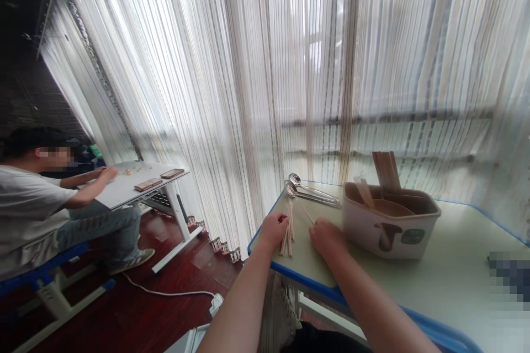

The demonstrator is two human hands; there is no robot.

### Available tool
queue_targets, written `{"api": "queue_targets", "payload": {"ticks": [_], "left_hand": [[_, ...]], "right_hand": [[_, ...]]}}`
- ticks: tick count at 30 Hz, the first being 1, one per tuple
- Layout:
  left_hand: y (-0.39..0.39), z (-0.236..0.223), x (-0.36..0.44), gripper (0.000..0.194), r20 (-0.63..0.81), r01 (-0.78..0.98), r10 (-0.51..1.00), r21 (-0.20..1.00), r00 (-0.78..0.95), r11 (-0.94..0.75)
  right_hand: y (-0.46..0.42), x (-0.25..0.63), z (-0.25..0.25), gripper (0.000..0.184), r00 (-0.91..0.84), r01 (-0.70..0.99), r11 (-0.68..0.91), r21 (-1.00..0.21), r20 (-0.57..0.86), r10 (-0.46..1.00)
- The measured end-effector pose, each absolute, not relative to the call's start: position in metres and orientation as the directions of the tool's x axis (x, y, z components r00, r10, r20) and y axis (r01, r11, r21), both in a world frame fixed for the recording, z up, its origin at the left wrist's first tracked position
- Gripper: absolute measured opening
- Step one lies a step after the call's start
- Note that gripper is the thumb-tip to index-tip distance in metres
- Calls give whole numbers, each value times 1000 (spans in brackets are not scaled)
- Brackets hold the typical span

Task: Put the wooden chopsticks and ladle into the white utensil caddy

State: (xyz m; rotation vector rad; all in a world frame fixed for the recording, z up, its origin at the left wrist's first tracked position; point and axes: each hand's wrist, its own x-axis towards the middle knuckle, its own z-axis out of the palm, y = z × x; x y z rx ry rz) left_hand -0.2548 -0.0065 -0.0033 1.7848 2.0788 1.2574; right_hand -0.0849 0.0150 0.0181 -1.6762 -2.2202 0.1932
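Note:
My left hand (274,230) is at the near left corner of the table, its fingers curled around some light wooden chopsticks (290,231). Several of them lie in a loose bundle beside and under the fingertips. My right hand (328,237) is closed on a single thin chopstick (307,214), which points away toward the upper left. Just right of that hand stands a cream plastic box (389,234). Inside it are a brown bowl (393,208), a bundle of flat wooden utensils (386,171) and a wrapped piece (364,193).
Metal ladles (314,194) lie at the table's back edge, near the striped curtain (248,94). The table (459,265) has a blue rim. On the left, a person (37,204) sits at a white table (124,187). A white cable (174,293) crosses the floor.

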Motion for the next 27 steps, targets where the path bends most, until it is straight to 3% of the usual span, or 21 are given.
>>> {"api": "queue_targets", "payload": {"ticks": [5,8,11,15,18,27], "left_hand": [[-8,-2,-253,33,413,739,855,672,-313,-54],[-9,3,-252,39,465,611,795,777,-390,-155],[-8,14,-247,42,472,437,752,858,-460,-272],[0,35,-229,46,447,295,796,890,-408,-348],[9,49,-209,41,509,324,781,854,-361,-406],[19,78,-174,36,576,493,712,791,-402,-363]], "right_hand": [[14,-85,18,24,-284,752,517,-408,508,813],[15,-87,13,26,-275,668,619,-413,636,721],[20,-89,8,27,-197,607,635,-477,684,702],[26,-91,3,25,-143,492,696,-523,740,657],[29,-90,2,23,-107,453,713,-535,762,639],[27,-84,7,20,-17,383,713,-587,767,641]]}}
